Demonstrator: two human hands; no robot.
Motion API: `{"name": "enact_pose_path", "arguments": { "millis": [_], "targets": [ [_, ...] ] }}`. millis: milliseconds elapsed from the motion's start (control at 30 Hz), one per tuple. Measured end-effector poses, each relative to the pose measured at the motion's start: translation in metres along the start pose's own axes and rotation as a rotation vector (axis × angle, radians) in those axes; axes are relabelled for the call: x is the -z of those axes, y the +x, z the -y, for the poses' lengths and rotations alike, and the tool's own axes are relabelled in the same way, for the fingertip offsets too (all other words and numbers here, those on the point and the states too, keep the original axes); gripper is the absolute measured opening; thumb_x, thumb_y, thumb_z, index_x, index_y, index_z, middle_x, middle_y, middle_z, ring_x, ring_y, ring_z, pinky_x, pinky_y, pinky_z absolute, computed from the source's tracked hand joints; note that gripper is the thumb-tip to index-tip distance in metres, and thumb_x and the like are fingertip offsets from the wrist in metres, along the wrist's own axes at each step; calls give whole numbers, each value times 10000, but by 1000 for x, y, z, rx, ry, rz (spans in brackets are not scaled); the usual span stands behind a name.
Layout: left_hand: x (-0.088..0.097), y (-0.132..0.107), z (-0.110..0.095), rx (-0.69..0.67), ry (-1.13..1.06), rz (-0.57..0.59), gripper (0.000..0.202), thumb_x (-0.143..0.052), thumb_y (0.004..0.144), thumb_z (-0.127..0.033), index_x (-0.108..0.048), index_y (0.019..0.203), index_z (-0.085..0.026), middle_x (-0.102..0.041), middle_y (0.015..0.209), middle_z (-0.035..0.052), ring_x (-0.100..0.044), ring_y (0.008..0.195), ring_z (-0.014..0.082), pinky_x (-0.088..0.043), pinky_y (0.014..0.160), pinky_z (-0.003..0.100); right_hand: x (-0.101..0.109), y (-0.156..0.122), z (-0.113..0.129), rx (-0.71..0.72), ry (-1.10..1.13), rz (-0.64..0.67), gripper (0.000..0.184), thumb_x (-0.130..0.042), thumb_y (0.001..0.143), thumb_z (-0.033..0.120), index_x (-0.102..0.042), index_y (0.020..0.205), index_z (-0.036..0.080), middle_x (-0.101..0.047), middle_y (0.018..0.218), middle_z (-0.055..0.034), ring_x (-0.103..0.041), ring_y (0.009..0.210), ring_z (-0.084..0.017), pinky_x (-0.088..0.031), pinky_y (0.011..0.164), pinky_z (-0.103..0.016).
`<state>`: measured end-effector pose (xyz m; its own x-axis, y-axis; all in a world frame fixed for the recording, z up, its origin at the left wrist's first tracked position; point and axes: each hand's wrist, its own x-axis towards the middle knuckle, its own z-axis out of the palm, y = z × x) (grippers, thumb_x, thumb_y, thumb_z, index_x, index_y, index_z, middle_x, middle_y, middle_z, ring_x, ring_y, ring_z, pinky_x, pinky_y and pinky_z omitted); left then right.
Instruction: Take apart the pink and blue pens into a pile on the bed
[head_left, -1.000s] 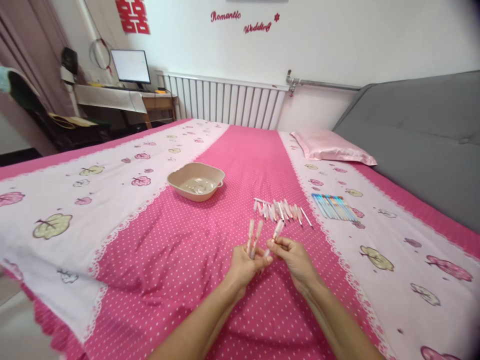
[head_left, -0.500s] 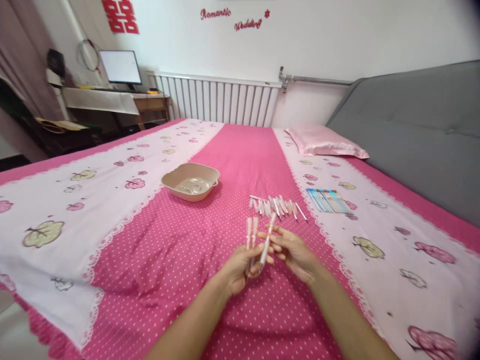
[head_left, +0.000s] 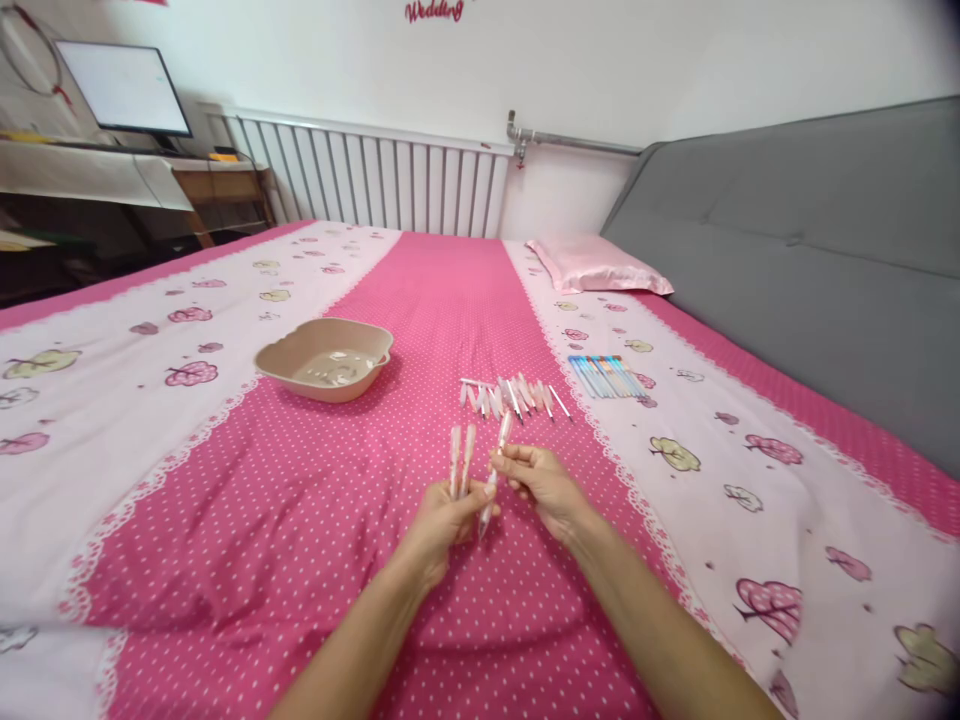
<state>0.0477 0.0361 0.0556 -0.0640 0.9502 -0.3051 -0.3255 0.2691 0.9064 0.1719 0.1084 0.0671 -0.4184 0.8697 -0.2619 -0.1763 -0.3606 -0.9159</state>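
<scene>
My left hand (head_left: 442, 520) is closed around two slim pale-pink pens (head_left: 461, 462), which stand up side by side out of its grip. Between my hands a third pen (head_left: 503, 432) is tilted, its dark tip pointing down. The fingertips of my right hand (head_left: 546, 484) pinch this pen near its middle, while my left thumb lies against its lower part. Just beyond my hands, a loose pile of similar pink and white pens (head_left: 517, 396) lies on the bedspread (head_left: 315, 560). The lower ends of the two held pens are hidden by my left hand.
A beige plastic basin (head_left: 289, 375) sits on the bed to the left. Blue pens in a flat row (head_left: 606, 377) lie to the right of the pile. Farther back are a pink pillow (head_left: 596, 264), a grey headboard (head_left: 810, 210) and a white radiator (head_left: 367, 175).
My view has turned to the right, so everything sits further left. My right fingers have drawn together on the third pen, and both hands keep their hold.
</scene>
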Motion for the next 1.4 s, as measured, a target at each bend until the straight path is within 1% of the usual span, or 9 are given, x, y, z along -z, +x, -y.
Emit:
{"name": "enact_pose_path", "arguments": {
  "millis": [233,367,533,633,800,900,1033,1167,1400],
  "targets": [
    [4,2,1,-1,-26,91,339,-606,731,-445,-675,711,-113,-593,557,19,-239,357,17,-113,392,207,8,3,5,-56,145,226,305,-726,634,223,-606,909,167,-672,846,-31,-335,389,13,-250,365,-119],
    [0,-1,-2,-64,36,39,347,-631,704,-461,-653,631,-123,-509,456,-16,-209,359,27,-111,397,223,2,-2,2,-27,42,144,281,-720,648,328,-593,833,159,-647,741,-6,-400,408,-17,-270,357,-135],
    [-3,-3,-4,-60,60,0,325,-700,633,-451,-630,617,-135,-431,425,-49,-213,361,27,-116,394,219,-4,-3,-3,18,-34,-24,317,-801,504,312,-579,650,140,-487,453,75,-367,382,-23,-247,367,-145],
    [0,0,-3,-23,70,13,339,-678,657,-456,-640,606,-123,-387,406,-55,-202,356,22,-107,385,214,-2,-1,0,-5,-15,-53,304,-808,479,289,-609,640,126,-518,478,60,-370,389,-14,-225,365,-141],
    [5,3,-3,130,-101,74,308,-645,697,-418,-678,771,-120,-536,556,-15,-210,345,-2,-135,371,180,4,2,4,-72,160,152,284,-757,575,238,-655,822,142,-664,748,-17,-292,379,21,-187,352,-127],
    [5,2,-2,90,-88,84,306,-641,706,-416,-666,715,-112,-518,532,-19,-215,344,-1,-139,373,183,4,1,4,-55,215,198,309,-729,618,215,-622,905,173,-678,852,-32,-316,384,17,-218,357,-121],
    [2,0,-1,-45,21,33,309,-655,705,-418,-636,650,-114,-404,437,-54,-224,357,14,-119,380,202,0,-3,4,-10,92,107,294,-727,631,330,-597,842,170,-640,705,12,-398,408,-22,-251,358,-141],
    [-1,0,0,-60,40,-24,287,-716,643,-389,-591,612,-132,-437,455,-51,-241,366,17,-135,388,208,-5,-5,0,42,-25,-22,324,-781,543,335,-581,707,140,-505,490,70,-378,404,-30,-270,397,-156],
    [2,1,-1,6,44,4,305,-691,663,-397,-607,580,-117,-402,404,-60,-212,346,12,-125,376,206,4,0,3,54,-31,-11,263,-785,543,272,-650,704,114,-566,564,35,-433,468,-25,-301,426,-137]
  ]
}}
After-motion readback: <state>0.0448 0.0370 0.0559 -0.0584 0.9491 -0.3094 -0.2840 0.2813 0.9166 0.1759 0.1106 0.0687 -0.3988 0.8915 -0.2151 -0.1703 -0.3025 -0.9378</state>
